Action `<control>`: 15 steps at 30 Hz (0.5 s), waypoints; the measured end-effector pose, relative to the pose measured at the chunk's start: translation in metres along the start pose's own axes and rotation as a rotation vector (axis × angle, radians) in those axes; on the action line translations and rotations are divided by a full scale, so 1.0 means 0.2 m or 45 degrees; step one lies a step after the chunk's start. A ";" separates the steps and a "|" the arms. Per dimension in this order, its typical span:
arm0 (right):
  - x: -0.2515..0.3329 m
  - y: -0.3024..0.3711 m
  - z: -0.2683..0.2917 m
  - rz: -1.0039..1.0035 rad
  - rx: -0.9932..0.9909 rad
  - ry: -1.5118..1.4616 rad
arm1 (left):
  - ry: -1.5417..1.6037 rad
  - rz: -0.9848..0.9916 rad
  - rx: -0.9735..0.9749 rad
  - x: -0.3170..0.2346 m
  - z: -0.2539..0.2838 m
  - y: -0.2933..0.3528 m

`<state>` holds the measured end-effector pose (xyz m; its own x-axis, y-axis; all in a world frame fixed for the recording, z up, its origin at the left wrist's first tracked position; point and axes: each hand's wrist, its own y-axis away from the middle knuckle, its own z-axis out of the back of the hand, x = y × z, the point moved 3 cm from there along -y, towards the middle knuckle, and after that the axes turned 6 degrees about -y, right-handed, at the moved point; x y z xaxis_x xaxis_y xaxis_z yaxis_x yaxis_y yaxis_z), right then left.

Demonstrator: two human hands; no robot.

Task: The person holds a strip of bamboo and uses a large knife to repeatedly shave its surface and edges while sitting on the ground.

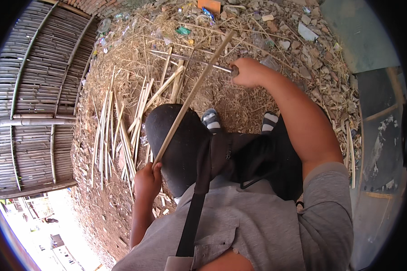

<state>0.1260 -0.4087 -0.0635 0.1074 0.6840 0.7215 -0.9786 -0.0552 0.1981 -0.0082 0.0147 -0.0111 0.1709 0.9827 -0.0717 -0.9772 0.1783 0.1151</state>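
My left hand (147, 181) is closed around the lower end of a long bamboo strip (188, 101). The strip slants up and away to the right, passing over my left knee. Out in front, my right hand (248, 72) grips the handle of a long, narrow-bladed knife (190, 58). Its blade points left and crosses the strip near the upper end; whether the two touch, I cannot tell. Beyond my left knee lie several split bamboo strips (105, 135) on the dirt, with a few thicker bamboo pieces (177, 86) near the blade.
A bamboo-slat wall (36, 90) stands at the left. Dry straw and shavings (122, 49) cover the ground ahead. Broken brick and stone rubble (303, 54) lies at the far right, beside a grey panel (375, 135). My sandalled feet (211, 122) are below the knife.
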 end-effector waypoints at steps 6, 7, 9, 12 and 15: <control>0.33 0.15 -0.11 0.244 0.246 0.237 | 0.045 -0.029 -0.012 0.02 -0.04 0.03; 0.32 0.14 -0.12 0.271 0.284 0.246 | 0.043 -0.025 0.004 0.03 -0.06 0.02; 0.19 0.07 -0.10 0.185 0.286 0.151 | 0.048 -0.032 0.001 0.05 -0.08 0.00; 0.08 0.01 0.02 0.141 -0.024 0.112 | 0.119 0.002 0.039 0.05 -0.06 -0.01; 0.22 0.07 -0.03 0.216 0.075 0.182 | 0.181 0.014 0.089 0.05 -0.03 0.00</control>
<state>0.1151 -0.3753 -0.0336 -0.0881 0.7570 0.6475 -0.9681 -0.2181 0.1232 -0.0064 0.0236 -0.0186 0.1358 0.9684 -0.2090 -0.9670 0.1754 0.1847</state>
